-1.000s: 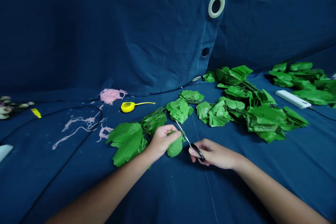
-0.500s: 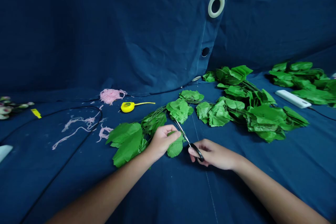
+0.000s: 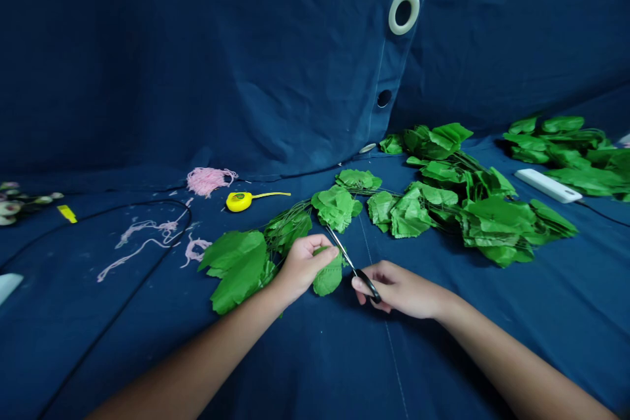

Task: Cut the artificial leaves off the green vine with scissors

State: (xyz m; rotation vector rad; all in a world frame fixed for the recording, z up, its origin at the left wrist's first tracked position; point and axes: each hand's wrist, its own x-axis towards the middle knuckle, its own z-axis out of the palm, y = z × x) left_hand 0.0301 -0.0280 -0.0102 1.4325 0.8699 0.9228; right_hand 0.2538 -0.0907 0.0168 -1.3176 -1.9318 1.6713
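My right hand (image 3: 394, 289) is closed around the black handles of a pair of scissors (image 3: 365, 283), whose metal blades point up and left toward the leaves. My left hand (image 3: 306, 266) is closed in a pinch by a green artificial leaf (image 3: 328, 277); the leaf's upper part lies behind the fingertips. Just beyond the blade tips is a stack of green leaves (image 3: 335, 207). More large leaves (image 3: 235, 266) with thin stems lie to the left, partly behind my left wrist.
Behind on the right lie piles of green leaves (image 3: 497, 220). A white power strip (image 3: 548, 186) rests near them. To the left are a yellow tape measure (image 3: 239, 201), pink yarn (image 3: 209, 180), loose strands, and a black cable (image 3: 125, 302) on blue cloth (image 3: 344, 367).
Almost nothing differs. Both hands keep their places, and the scissors stay by the leaf with at most a slight shift to the left.
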